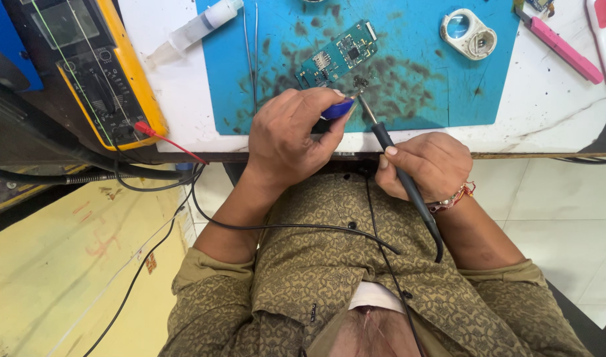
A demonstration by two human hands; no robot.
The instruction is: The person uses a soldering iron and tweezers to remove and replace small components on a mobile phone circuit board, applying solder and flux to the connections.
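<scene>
Patterned olive shirt cloth fills the near edge, with black leads trailing across it. Leftmost on the counter (554,99) sits a yellow multimeter (94,66), then a syringe (197,30) and tweezers (250,53) at the blue mat (448,86). The left hand (293,135) has its grip pinched on a blue-handled tool (339,109). The green circuit board (338,55) lies flat on the mat, its long axis slanting from lower left to upper right. The right hand (427,164) has its grip closed around the soldering iron (399,165), tip pointing up-left toward the board's near edge. Good work here likely means wrists braced on the counter edge and brief, light tip contact.
</scene>
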